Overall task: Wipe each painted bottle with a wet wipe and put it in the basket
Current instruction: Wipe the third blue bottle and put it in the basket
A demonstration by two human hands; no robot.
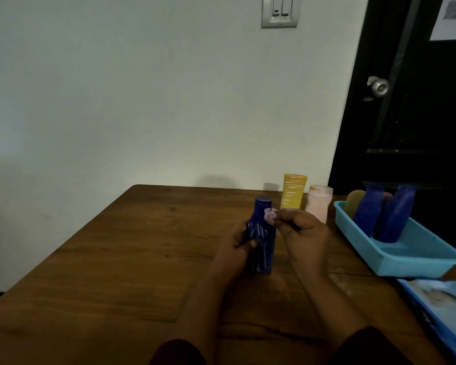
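Observation:
A dark blue bottle (262, 227) with pale paint streaks stands upright on the wooden table (121, 259). My left hand (237, 248) grips its lower body from the left. My right hand (303, 233) pinches a small crumpled wet wipe (269, 215) against the bottle's neck. Behind them stand a yellow bottle (293, 191) and a pale pink bottle (318, 203). To the right, the light blue basket (416, 262) holds two blue bottles (379, 214) and a tan one (354, 204), leaning against its far end.
A blue wet wipe pack (442, 306) lies at the table's right edge, in front of the basket. A white wall runs along the table's far side, and a dark door with a metal knob (378, 86) stands at the back right.

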